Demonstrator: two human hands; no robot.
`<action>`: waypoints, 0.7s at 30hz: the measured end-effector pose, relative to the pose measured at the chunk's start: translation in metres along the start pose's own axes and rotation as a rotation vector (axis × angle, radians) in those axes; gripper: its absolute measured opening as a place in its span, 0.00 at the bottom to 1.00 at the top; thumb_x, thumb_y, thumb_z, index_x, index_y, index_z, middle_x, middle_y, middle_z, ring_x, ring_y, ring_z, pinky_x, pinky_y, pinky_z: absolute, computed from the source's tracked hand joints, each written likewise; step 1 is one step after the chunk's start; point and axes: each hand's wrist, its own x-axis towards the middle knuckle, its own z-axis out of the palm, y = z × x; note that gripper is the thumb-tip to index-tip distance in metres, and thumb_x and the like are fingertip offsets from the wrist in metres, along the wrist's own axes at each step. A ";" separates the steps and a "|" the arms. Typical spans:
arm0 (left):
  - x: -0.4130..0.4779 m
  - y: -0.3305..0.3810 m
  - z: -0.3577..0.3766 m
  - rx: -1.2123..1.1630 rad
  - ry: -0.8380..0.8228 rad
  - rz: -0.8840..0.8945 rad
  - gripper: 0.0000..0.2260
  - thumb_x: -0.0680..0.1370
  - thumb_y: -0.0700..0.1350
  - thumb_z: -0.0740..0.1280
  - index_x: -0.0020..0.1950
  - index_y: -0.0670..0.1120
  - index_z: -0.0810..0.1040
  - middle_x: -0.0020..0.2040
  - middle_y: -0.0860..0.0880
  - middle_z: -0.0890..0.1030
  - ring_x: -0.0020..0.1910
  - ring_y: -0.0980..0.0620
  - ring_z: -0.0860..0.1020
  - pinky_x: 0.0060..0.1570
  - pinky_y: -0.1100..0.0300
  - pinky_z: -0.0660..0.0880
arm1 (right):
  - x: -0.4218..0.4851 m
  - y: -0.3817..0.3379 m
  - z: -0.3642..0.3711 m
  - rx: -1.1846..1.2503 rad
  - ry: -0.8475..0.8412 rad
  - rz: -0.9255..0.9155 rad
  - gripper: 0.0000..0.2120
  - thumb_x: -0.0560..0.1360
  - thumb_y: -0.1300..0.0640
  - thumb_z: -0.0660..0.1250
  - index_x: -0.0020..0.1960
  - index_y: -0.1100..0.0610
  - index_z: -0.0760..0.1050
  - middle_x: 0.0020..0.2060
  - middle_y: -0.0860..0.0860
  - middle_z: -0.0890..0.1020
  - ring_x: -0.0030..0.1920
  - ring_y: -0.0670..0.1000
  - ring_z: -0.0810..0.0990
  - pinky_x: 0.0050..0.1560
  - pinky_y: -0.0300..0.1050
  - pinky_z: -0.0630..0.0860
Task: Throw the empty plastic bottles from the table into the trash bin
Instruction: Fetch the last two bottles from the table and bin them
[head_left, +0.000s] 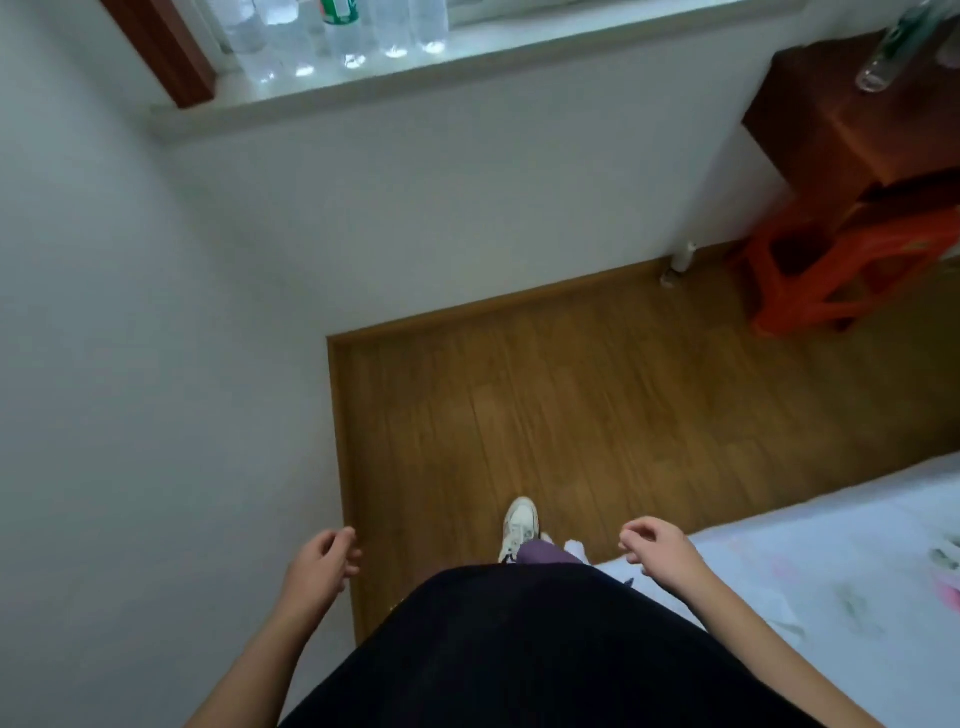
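A person stands on a wooden floor (571, 389), left hand (317, 564) and right hand (657, 545) both empty, fingers loosely curled. A clear plastic bottle (883, 57) sits on the brown worktop (831, 130), well away from both hands. More bottles (337, 36) line the windowsill (467, 57) left of the worktop.

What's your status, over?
Left hand, right hand loosely curled, empty. Clear bottle on brown table, untouched; more bottles on windowsill. No bin in view.
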 end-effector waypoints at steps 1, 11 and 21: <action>0.012 0.014 0.000 0.003 -0.006 -0.006 0.11 0.83 0.48 0.60 0.52 0.44 0.79 0.47 0.42 0.83 0.44 0.44 0.81 0.40 0.54 0.76 | 0.014 -0.025 -0.006 -0.018 -0.013 -0.037 0.05 0.76 0.54 0.67 0.49 0.53 0.80 0.43 0.50 0.86 0.46 0.52 0.84 0.48 0.50 0.79; 0.135 0.179 0.009 0.099 -0.066 0.018 0.12 0.84 0.47 0.60 0.51 0.41 0.79 0.46 0.39 0.82 0.40 0.45 0.80 0.35 0.56 0.73 | 0.109 -0.197 -0.099 0.053 0.093 -0.219 0.08 0.77 0.49 0.66 0.55 0.47 0.79 0.49 0.44 0.82 0.51 0.46 0.81 0.45 0.41 0.76; 0.266 0.400 0.111 0.462 -0.310 0.288 0.15 0.81 0.53 0.64 0.45 0.43 0.82 0.40 0.45 0.86 0.41 0.43 0.84 0.47 0.45 0.80 | 0.148 -0.159 -0.170 0.433 0.325 0.156 0.07 0.78 0.53 0.66 0.54 0.53 0.79 0.44 0.50 0.84 0.46 0.50 0.83 0.45 0.45 0.77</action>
